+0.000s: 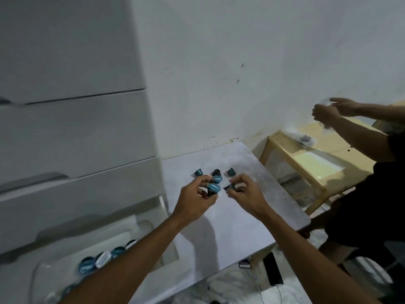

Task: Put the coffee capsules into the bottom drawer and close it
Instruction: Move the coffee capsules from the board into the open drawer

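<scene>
On the white table (230, 227), right in front of me, are the coffee capsules (231, 171): 3 lie loose near the far side, and more are already in my hands. My left hand (192, 199) is curled around 2 of them, blue foil lids up. My right hand (245, 194) pinches 1 dark capsule btw. thumb and fingertips.

I think they are very light, small, stiff cups w/ a thin foil lid. The smooth sides are prob. a bit slippery, and hard squeezing could dent them. Best grip, in my opinion, is around the body under the rim, not on the foil. Several at once can slip out, so I should carry few.

Low on my left the bottom drawer (153, 227) stands open, w/ some capsules lying inside; my forearm hides part of it. It belongs to a white drawer unit (76, 128) whose upper drawers are closed.

The tabletop looks flat and smooth, so capsules may roll. Behind is a plain white wall (241, 51). At right another person (372, 194) handles a plastic bag (306, 137) over a wooden table (317, 189). A phone (272, 270) lies on the floor.
</scene>
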